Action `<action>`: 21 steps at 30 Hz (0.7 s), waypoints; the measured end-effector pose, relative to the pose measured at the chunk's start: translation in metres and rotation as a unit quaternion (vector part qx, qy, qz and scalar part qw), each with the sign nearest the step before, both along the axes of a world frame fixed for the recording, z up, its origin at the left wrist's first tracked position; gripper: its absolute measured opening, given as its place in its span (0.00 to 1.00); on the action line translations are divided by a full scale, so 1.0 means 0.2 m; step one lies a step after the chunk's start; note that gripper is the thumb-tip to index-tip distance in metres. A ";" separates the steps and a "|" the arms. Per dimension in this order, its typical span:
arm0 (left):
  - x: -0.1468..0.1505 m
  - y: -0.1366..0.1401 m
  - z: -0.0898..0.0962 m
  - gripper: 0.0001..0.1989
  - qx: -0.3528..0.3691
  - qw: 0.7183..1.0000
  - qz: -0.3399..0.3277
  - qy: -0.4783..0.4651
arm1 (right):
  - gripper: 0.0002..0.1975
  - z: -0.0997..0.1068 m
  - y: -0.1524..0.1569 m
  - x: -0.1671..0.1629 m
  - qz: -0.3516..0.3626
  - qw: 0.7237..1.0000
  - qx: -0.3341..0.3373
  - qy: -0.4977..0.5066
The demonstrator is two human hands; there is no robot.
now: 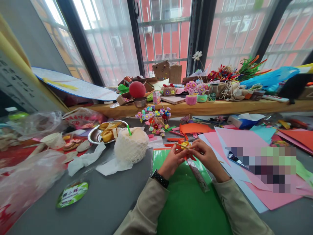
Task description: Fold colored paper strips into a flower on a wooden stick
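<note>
Both of my hands meet above the green sheet [190, 205] in the middle of the table. My left hand [172, 160] is closed, its fingertips pinching a small yellow curled piece [185, 144] that looks like paper. My right hand [205, 155] is closed too, with its fingers on a thin wooden stick [180, 145] that crosses in front of the yellow piece. The stick's other end comes out beyond the right hand. A clear ruler [198, 176] lies on the green sheet beneath the hands. Orange paper strips [172, 144] are just behind the left hand.
A coconut in foam netting [132, 148] with a green straw stands left, by a metal bowl [91, 135] of peels. Pink paper sheets [232, 140] and a phone [236, 160] lie right. Behind are a bunch of colourful craft flowers [156, 119] and a crowded window ledge [166, 109].
</note>
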State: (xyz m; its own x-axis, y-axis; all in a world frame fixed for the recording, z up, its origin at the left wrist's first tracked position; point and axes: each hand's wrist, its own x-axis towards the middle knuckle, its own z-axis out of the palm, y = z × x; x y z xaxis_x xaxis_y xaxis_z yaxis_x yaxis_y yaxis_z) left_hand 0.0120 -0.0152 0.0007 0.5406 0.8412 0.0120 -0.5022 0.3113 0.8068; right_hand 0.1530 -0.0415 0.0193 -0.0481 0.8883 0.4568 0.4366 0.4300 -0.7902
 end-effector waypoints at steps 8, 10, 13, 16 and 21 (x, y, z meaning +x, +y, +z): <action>0.01 -0.01 0.01 0.18 -0.004 1.000 0.022 0.010 | 0.12 -0.02 0.02 -0.01 -0.009 1.000 -0.008 0.001; 0.01 -0.01 0.01 0.18 -0.003 1.000 0.017 0.016 | 0.12 -0.03 0.02 -0.01 -0.028 1.000 -0.003 -0.006; 0.01 -0.01 0.01 0.19 0.005 0.999 0.016 0.029 | 0.11 -0.03 0.01 -0.02 -0.057 0.998 0.010 -0.013; 0.01 -0.02 0.02 0.19 0.002 0.998 0.023 0.050 | 0.10 -0.02 0.01 -0.03 -0.076 0.997 0.022 -0.018; 0.01 -0.02 0.03 0.16 -0.003 0.999 0.015 0.042 | 0.10 -0.02 0.00 -0.04 -0.077 0.997 0.023 -0.019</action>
